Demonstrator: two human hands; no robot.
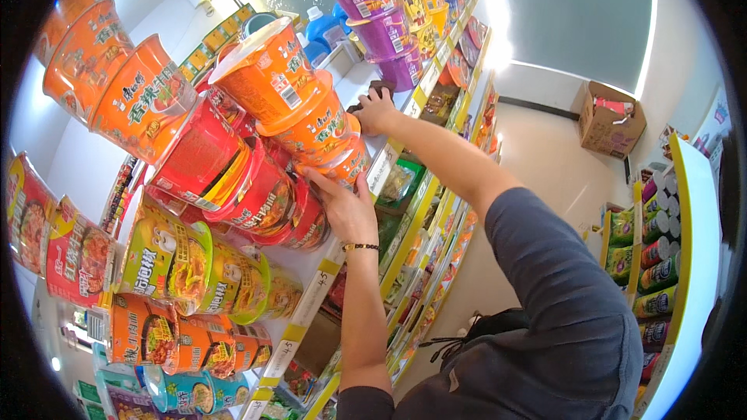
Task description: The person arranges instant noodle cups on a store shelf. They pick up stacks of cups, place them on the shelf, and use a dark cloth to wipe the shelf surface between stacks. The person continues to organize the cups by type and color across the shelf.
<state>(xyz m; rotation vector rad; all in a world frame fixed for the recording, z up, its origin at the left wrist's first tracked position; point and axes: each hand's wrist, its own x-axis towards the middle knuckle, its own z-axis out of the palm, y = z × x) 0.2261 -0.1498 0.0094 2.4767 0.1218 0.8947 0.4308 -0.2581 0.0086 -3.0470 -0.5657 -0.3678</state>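
A stack of orange instant noodle tubs [311, 128] stands tilted in the picture at the shelf's front edge. My left hand [350, 214], with a beaded bracelet at the wrist, grips the lowest tub, fingers and thumb on either side of it. Beyond the stack, my right hand [376, 113] rests on the white shelf top, closed on a dark cloth [381, 86] that bunches out past the fingers. Just past that hand rises a stack of purple noodle tubs [384, 35]. Red noodle tubs [264, 194] stand close to the left of my left hand.
Yellow-green noodle tubs [198, 268] and more orange tubs [187, 338] line the shelf to the left. Blue bottles [319, 27] stand behind. A price strip [319, 284] runs along the edge. Rightward are a cardboard box [611, 120] on the floor and another stocked shelf [692, 264].
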